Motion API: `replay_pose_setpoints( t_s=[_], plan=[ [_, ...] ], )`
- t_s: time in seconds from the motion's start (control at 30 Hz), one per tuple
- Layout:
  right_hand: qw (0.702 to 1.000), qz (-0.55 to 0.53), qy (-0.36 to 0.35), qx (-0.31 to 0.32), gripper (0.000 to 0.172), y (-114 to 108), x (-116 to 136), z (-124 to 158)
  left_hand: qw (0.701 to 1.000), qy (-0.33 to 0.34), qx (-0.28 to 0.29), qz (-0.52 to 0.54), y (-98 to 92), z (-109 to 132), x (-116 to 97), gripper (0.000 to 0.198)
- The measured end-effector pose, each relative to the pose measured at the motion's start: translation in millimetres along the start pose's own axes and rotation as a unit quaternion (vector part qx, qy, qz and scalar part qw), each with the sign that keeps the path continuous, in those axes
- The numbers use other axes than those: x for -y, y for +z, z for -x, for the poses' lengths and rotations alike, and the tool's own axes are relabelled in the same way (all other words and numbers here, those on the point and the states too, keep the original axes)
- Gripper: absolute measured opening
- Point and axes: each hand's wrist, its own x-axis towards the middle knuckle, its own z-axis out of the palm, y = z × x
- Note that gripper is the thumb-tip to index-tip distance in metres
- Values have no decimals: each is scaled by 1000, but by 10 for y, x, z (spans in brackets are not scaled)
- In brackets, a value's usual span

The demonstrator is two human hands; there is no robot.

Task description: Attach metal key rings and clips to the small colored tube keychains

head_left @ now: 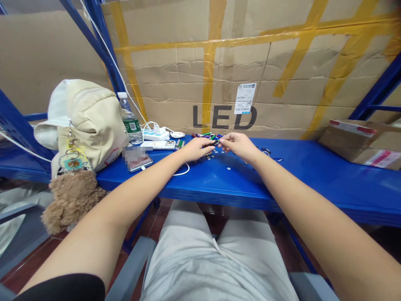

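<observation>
My left hand (198, 149) is closed around a small dark, slim object (215, 143) above the blue table (200, 184). At that object's right end, my right hand (238, 144) has its thumb and fingertips pinched together. What lies within this pinch is too small to make out. Small round pale pieces (229, 169) are scattered on the tabletop below and between my hands. Just behind the hands lie several slim, pen-like items (205, 135) in red, green and blue, partly hidden by my fingers.
On the left stand a cream backpack (94, 121) with a furry brown charm (73, 192) and a water bottle (131, 123). A power strip (155, 133), phones (139, 163) and a white cable (184, 170) lie nearby. A cardboard box (360, 144) sits at right; large cardboard (175, 83) rises behind.
</observation>
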Motion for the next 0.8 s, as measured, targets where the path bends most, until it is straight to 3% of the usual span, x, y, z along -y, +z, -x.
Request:
replay_pose_setpoints(
  t_s=[0.13, 0.23, 0.33, 0.47, 0.57, 0.7, 0.8],
  plan=[
    [999, 41, 11, 7, 18, 8, 45, 31, 989, 72, -16, -128, 2, 4, 39, 30],
    [995, -49, 81, 17, 25, 54, 67, 58, 972, 66, -55, -218, 12, 2, 41, 30],
    [990, -78, 114, 28, 27, 76, 54, 49, 976, 58, -58, -203, 21, -12, 50, 32],
    [999, 42, 25, 11, 17, 46, -3, 0, 994, 42, -47, -86, 15, -34, 86, 34],
    [988, 142, -57, 22, 9, -2, -19, -10, 999, 16, -28, -28, -3, -34, 94, 32],
    [952, 277, -127, 15, 26, -39, 11, 25, 1000, 19, -19, 5, -19, -15, 87, 34],
    [962, 252, -100, 23, 37, -3, 18, 43, 996, 71, -32, -33, -16, 1, 96, 34]
  ],
)
